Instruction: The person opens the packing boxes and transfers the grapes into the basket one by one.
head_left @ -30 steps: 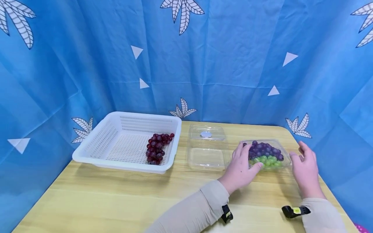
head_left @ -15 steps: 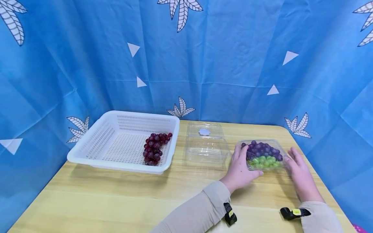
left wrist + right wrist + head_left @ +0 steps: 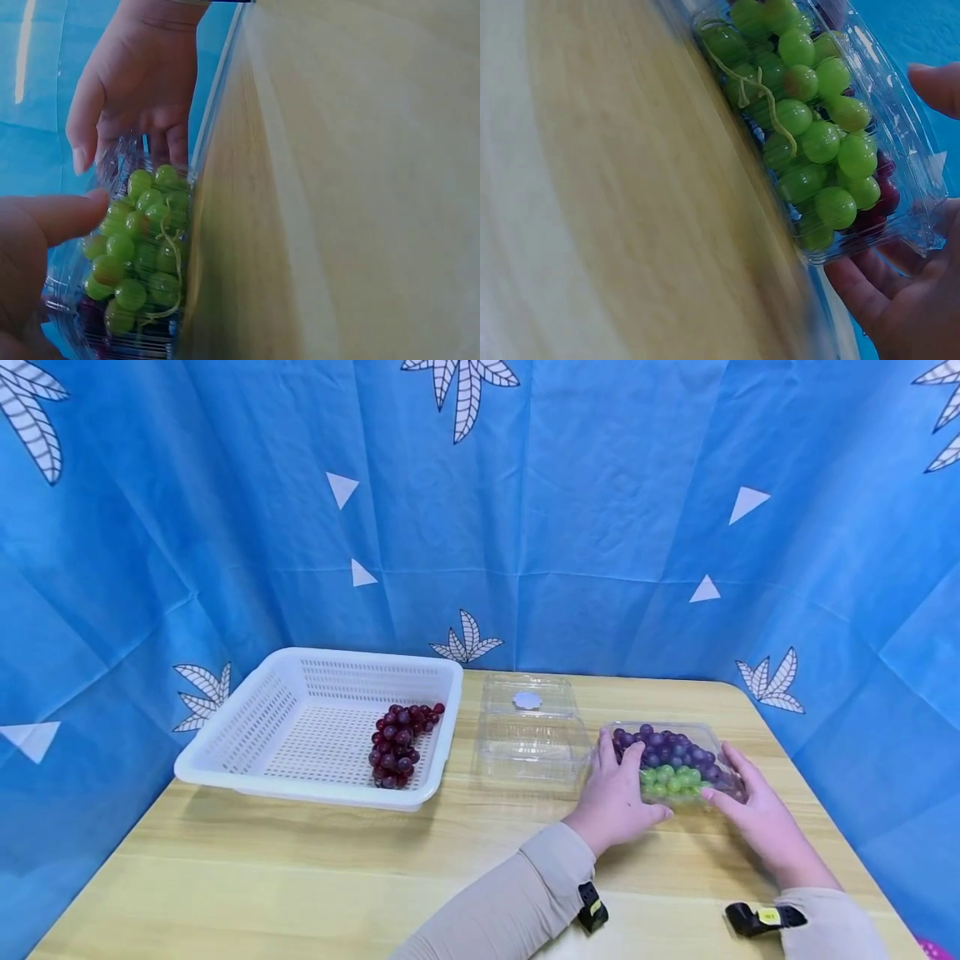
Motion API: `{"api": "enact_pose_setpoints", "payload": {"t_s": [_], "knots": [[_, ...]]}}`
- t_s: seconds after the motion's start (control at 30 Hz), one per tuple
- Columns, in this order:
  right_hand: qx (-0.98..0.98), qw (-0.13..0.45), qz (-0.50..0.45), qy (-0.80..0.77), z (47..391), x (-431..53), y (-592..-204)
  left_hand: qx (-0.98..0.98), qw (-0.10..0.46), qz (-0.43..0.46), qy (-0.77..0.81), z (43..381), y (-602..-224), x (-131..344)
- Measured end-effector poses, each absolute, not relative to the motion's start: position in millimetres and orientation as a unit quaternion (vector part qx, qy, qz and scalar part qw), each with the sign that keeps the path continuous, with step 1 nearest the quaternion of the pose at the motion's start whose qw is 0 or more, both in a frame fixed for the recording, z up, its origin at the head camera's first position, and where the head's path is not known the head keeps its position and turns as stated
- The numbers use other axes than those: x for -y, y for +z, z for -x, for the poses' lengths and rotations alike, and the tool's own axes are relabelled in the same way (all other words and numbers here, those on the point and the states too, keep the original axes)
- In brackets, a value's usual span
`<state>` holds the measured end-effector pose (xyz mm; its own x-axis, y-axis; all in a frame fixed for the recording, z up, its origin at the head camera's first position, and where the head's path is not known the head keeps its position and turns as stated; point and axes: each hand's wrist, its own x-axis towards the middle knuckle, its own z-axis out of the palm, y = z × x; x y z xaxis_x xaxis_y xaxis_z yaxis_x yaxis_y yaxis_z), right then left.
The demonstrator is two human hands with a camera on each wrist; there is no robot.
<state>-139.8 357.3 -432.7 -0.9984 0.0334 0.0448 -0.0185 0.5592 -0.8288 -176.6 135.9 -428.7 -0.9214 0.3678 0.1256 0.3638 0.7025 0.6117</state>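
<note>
A clear plastic box (image 3: 738,789) on the table's right side holds dark purple grapes (image 3: 663,748) behind green grapes (image 3: 670,782). My left hand (image 3: 613,795) grips its left end. In the left wrist view my left thumb (image 3: 71,215) lies over the plastic beside the green grapes. At the right end, my right hand (image 3: 759,810) holds the box, thumb in front. Fingers (image 3: 859,292) of the right hand are round the box's end in the right wrist view, while that thumb (image 3: 939,84) appears apart from the plastic there.
To the left of the box lies another clear plastic box (image 3: 532,764), its lid open with a white sticker (image 3: 527,700). A white plastic basket (image 3: 292,788) with dark red grapes (image 3: 397,747) stands on the table's left half. A blue curtain (image 3: 600,510) encloses the wooden table (image 3: 300,877).
My right hand has come left from beyond the box's corner and now holds its right end. The grape box has shifted slightly left. My left hand has stayed at its left end.
</note>
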Motion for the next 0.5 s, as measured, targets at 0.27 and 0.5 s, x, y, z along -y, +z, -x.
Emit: {"api": "enact_pose_setpoints", "payload": {"t_s": [0.27, 0.5], "knots": [[0.906, 0.032, -0.010, 0.421, 141.6, -355.2, -437.0, -0.947, -0.034, -0.213, 0.238, 175.8, -426.0, -139.3], [0.910, 0.024, -0.011, 0.413, 142.4, -348.7, -437.5, -0.952, -0.053, -0.232, 0.194, 180.5, -423.1, -138.6]]}}
